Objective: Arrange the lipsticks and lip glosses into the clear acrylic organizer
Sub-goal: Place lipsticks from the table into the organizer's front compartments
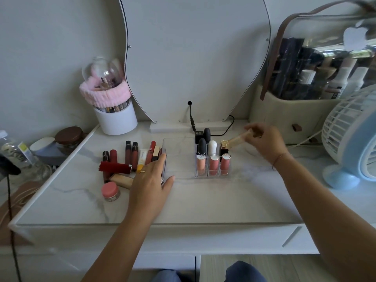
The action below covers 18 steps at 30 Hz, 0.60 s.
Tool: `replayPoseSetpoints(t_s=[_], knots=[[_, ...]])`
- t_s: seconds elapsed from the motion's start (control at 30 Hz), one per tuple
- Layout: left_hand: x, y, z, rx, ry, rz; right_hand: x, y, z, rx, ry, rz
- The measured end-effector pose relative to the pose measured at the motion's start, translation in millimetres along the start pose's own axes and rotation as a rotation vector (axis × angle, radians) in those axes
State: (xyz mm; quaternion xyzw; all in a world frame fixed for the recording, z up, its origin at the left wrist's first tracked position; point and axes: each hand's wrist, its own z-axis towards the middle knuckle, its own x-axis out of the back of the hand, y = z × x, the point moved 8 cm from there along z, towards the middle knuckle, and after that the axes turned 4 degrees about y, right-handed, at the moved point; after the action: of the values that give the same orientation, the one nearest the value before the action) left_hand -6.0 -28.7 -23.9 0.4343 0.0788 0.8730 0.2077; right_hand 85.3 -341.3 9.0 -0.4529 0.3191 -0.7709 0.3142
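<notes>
The right hand holds a pale gold lip gloss by its clear tube end, the fingers pinched together on it, though that end is blurred and the exact grip is hard to read. The gloss slants down and away from those fingers, its square gold cap lowest and sitting at the top of the rear right slot of the clear acrylic organizer. Below and to the side of the fingertips, the organizer's front row carries three pink glosses standing upright, and behind them stand a black-capped stick, a white-capped one and another black cap further back. The left hand lies palm down on the counter with its fingers spread a little and gripping nothing; the fingertips rest against the near edge of a clear flat tray and the thumb points toward the organizer. Just beyond and beside those fingers lies the loose heap of lipsticks and glosses: dark red and brown tubes side by side, one red lipstick lying crosswise, a beige tube under the knuckles' side and a small pink-lidded jar nearest the counter's front edge.
</notes>
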Motion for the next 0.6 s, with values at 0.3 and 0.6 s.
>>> replayPoseSetpoints(t_s=[0.3,0.6], knots=[[1.3,1.8,-0.4,-0.009,-0.002,-0.002,13.4,-84.5,2.6,0.207,0.005,0.138],[1.0,0.9,0.3,-0.003,-0.006,-0.016,-11.2,-92.2,0.5,0.248,-0.135,0.127]])
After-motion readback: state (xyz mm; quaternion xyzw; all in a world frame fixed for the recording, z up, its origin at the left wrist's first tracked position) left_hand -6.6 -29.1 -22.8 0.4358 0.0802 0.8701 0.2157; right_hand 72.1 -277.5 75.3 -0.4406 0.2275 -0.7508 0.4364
